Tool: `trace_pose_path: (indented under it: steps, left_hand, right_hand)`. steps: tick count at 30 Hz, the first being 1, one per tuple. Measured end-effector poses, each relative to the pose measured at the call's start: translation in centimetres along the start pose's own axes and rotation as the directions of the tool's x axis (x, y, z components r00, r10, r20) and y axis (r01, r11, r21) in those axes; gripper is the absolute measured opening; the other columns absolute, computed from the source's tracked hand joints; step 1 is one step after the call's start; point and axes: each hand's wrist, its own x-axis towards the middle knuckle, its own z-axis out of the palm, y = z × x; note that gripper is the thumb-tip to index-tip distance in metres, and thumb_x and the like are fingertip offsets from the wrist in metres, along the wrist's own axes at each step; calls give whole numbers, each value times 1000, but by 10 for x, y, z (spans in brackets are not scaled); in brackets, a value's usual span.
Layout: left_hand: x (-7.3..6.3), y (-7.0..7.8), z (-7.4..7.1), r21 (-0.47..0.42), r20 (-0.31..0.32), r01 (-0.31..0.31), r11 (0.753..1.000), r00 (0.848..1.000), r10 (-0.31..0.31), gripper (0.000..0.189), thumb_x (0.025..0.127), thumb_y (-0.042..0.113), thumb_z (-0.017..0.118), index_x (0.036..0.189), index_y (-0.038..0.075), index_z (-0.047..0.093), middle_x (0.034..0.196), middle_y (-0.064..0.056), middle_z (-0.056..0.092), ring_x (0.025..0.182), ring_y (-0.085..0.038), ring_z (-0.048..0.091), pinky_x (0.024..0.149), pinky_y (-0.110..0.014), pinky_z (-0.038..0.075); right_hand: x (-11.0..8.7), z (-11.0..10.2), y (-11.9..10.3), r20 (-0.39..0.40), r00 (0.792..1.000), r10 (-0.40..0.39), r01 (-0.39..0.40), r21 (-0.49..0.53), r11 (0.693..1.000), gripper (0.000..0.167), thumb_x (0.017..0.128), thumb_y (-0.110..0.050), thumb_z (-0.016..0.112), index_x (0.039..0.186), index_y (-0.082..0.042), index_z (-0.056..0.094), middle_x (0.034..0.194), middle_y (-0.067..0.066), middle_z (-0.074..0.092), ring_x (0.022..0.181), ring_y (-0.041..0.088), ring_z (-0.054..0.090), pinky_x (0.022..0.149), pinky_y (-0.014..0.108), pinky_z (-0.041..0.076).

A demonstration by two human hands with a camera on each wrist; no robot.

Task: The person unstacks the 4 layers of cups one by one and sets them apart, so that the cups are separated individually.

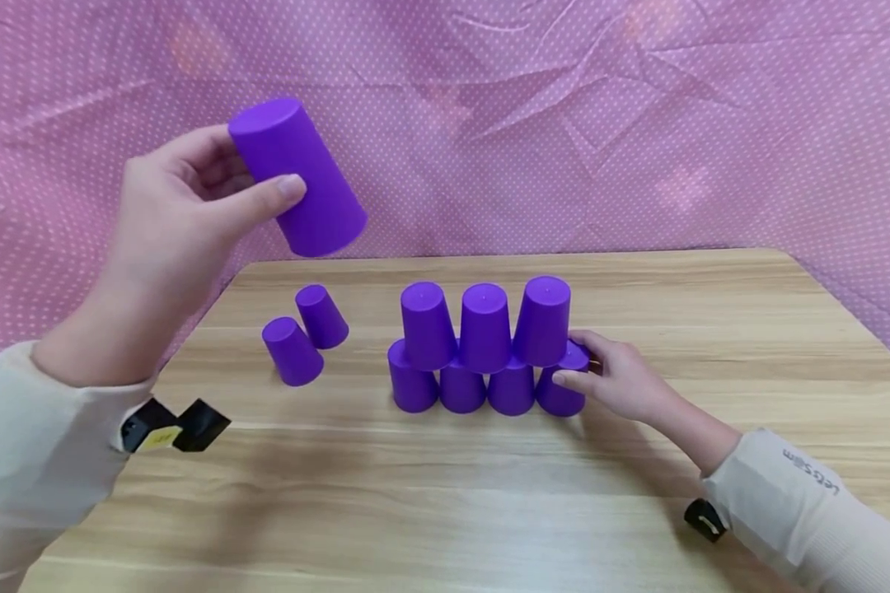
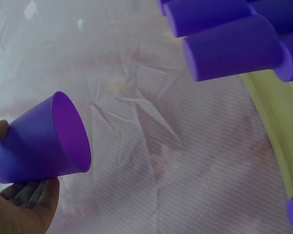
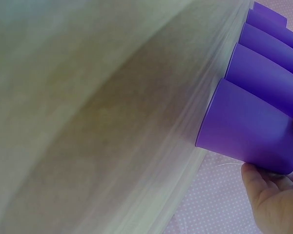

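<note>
My left hand (image 1: 174,210) holds a purple plastic cup (image 1: 315,173) in the air, thumb on the near side, the cup tilted with its base up. In the left wrist view the open mouth of this cup (image 2: 34,141) shows. A row of several upside-down purple cups (image 1: 463,389) stands on the table, with three more cups (image 1: 484,329) resting on top of them. At the right end of the bottom row, my right hand (image 1: 626,383) grips the last cup (image 1: 559,395) between thumb and fingers. That cup (image 3: 249,126) is nearest in the right wrist view.
Two upside-down purple cups (image 1: 292,352) stand close together on the left of the wooden table (image 1: 445,502). Behind the table's far edge hangs a pink dotted cloth (image 1: 489,123). A black wrist device (image 1: 174,424) sits at the left cuff.
</note>
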Motion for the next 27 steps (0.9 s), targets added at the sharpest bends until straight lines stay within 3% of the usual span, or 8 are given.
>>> trace_pose_path:
  steps: [6, 11, 17, 27]
  left_hand:
    - [-3, -12, -2, 136, -21, 24, 990, 1000, -21, 48, 71, 13, 80, 115, 7, 62, 99, -4, 67, 91, -16, 63, 77, -12, 52]
    - [-7, -27, -1, 282, -62, 42, 958, 998, -26, 46, 74, 18, 79, 116, 9, 62, 93, 5, 67, 85, -10, 64, 73, -12, 51]
    - [-7, -46, -2, 389, -89, 78, 918, 995, -46, 50, 76, 24, 77, 119, 8, 59, 91, 12, 64, 84, -4, 62, 75, -11, 50]
    - [-10, -78, -7, 481, -80, 146, 864, 989, -122, 59, 78, 34, 74, 126, 7, 54, 107, -4, 63, 86, 1, 59, 81, -12, 50]
  right_hand:
    - [0, -1, 0, 6, 1000, 1, -1, -1, 1000, 55, 86, -23, 67, 129, 4, 47, 115, 23, 60, 104, 34, 61, 86, 42, 54]
    - [0, -1, -1, 6, 1000, -2, 2, -4, 1000, 56, 86, -24, 67, 130, 4, 46, 116, 23, 60, 104, 35, 60, 86, 43, 53]
    - [-1, -1, -1, -1, 1000, 17, -17, -7, 1000, 56, 86, -26, 67, 130, 2, 47, 116, 22, 60, 104, 33, 60, 86, 42, 53]
    - [0, 1, 2, -1, 1000, 24, -24, -13, 1000, 57, 85, -26, 67, 131, 1, 46, 116, 20, 61, 104, 32, 61, 87, 43, 53]
